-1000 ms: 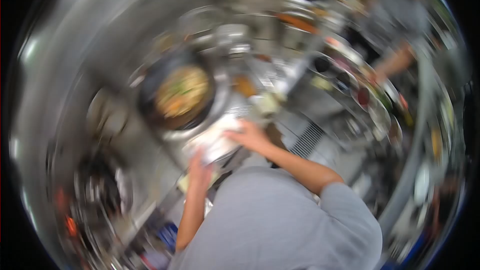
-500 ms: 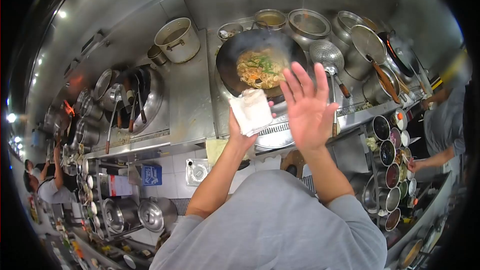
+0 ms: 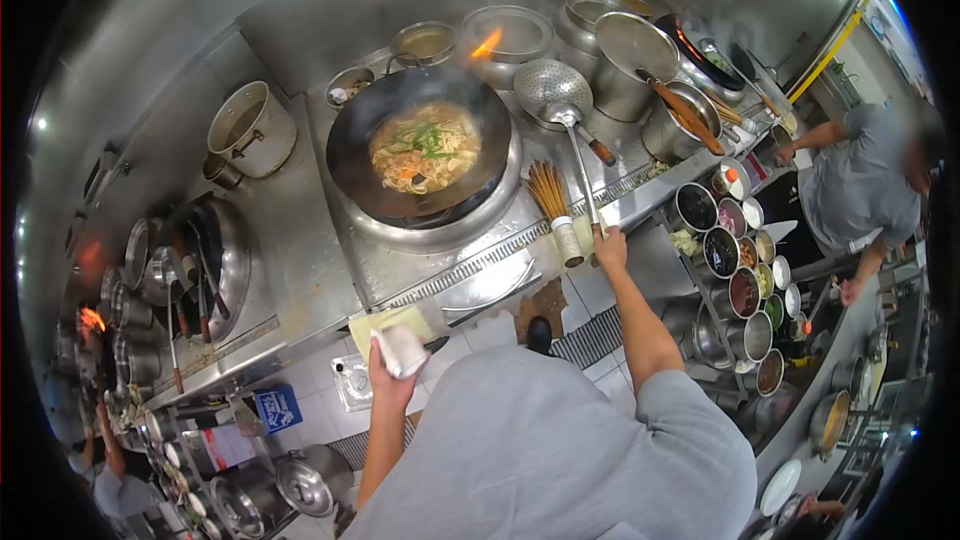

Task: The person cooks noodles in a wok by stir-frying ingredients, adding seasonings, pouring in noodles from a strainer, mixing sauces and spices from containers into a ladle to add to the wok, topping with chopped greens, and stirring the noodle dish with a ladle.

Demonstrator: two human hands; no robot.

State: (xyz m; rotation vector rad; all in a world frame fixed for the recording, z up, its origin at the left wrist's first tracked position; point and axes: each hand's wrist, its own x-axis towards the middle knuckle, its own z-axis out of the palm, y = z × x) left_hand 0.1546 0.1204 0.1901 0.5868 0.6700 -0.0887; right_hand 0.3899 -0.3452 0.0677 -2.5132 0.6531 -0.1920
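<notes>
My left hand (image 3: 390,388) is closed around a folded white cloth (image 3: 402,352), held low at the stove's front edge. At the right, my right hand (image 3: 609,246) grips the lower end of a long-handled ladle (image 3: 583,180), whose head rests at the perforated skimmer (image 3: 553,90). A bamboo wok brush (image 3: 548,190) with a pale wrapped handle lies just left of that hand. In front of me a black wok (image 3: 350,145) sits on the burner ring, holding steaming noodles (image 3: 425,148) in broth with green strips on top.
Pots of liquid (image 3: 425,43) and a lidded strainer pot (image 3: 508,35) stand behind the wok. A tall pot (image 3: 252,130) is at the left. Ingredient tubs (image 3: 745,290) line the right side, near a co-worker (image 3: 860,175). Flames rise at the far left and behind the wok.
My raised open right hand has come down to the right and taken hold of the ladle's handle. My left hand has lowered away from the wok with the cloth. The view has turned.
</notes>
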